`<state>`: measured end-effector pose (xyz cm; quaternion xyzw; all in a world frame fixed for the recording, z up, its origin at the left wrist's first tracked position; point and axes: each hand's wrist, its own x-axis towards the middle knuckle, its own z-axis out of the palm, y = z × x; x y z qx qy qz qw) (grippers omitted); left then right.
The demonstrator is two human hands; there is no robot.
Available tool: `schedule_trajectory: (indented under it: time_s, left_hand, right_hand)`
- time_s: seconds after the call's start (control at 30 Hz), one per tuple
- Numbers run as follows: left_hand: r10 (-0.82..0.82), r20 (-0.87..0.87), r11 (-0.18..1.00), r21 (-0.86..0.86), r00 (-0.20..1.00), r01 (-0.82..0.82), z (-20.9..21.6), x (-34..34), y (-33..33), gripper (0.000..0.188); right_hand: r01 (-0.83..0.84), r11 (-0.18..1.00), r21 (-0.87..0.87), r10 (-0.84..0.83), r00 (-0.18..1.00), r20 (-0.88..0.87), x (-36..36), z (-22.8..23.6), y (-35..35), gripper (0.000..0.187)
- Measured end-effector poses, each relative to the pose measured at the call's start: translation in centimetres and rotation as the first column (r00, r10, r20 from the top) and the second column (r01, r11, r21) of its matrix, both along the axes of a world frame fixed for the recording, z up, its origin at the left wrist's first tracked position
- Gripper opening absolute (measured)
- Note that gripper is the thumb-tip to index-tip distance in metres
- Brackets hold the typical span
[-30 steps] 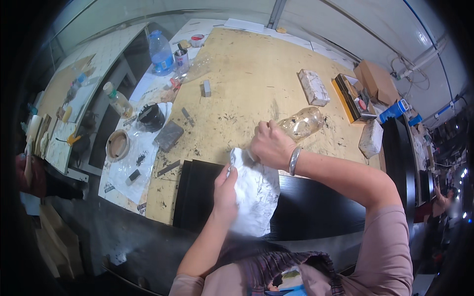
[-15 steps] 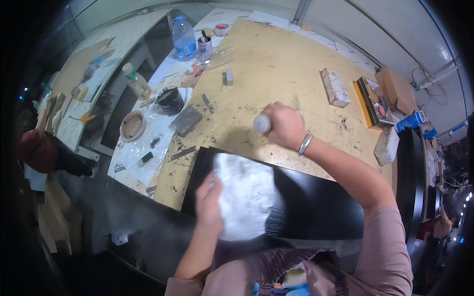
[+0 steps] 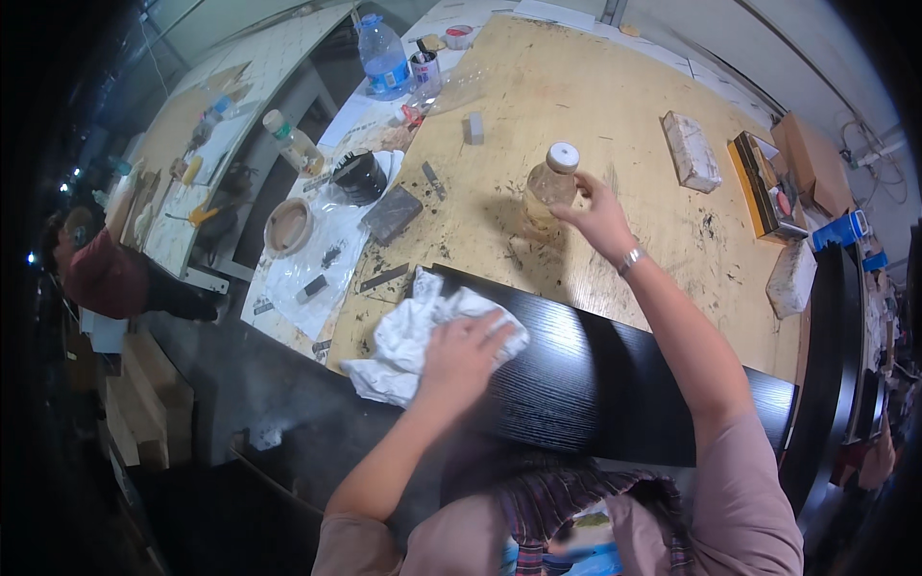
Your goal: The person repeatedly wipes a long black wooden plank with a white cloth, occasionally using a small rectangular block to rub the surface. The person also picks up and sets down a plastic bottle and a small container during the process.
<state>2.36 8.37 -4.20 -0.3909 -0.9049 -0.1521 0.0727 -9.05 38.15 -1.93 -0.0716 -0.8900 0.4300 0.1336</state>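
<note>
My left hand (image 3: pixel 459 363) presses a crumpled white cloth (image 3: pixel 399 336) onto the left end of a dark wood-grain board (image 3: pixel 567 384), its fingers bent over the fabric. The cloth hangs past the board's near edge. Beyond the board, a clear plastic bottle (image 3: pixel 547 204) with a white cap stands upright on the yellowish tabletop, with pale brownish contents low inside. My right hand (image 3: pixel 603 221) has thumb and fingers around the bottle's right side, below the cap.
To the left are a black tub (image 3: pixel 359 179), a round bowl (image 3: pixel 288 228), a grey block (image 3: pixel 392 215) and a green-capped bottle (image 3: pixel 293 142). A large water bottle (image 3: pixel 383 60) stands farther back. Rightward lie a wrapped block (image 3: pixel 691 152) and an open box (image 3: pixel 768 187). A person (image 3: pixel 106 264) stands far left.
My right hand has brought the bottle from a tilted hold to upright on the table. My left hand has lowered the cloth from in front of me onto the board's left end.
</note>
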Motion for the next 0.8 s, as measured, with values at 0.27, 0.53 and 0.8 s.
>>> schedule_trajectory:
  time_s: [0.27,0.53,0.8]
  left_hand:
    - [0.411,-0.066,0.912,0.052,0.909,-0.408,0.7,-7.8,-4.5,0.041]
    - [0.449,-0.131,0.887,-0.056,0.884,-0.459,0.4,-9.4,-3.7,0.037]
    - [-0.299,0.207,0.952,0.122,0.931,0.279,2.4,10.1,8.8,0.031]
  right_hand:
    - [-0.038,0.992,0.122,-0.007,0.936,0.352,17.1,-2.3,4.8,0.033]
    - [-0.026,0.940,0.341,-0.059,0.969,0.238,20.0,-4.2,3.3,0.035]
    - [-0.009,0.936,0.352,-0.081,0.968,0.239,19.8,-3.5,3.1,0.042]
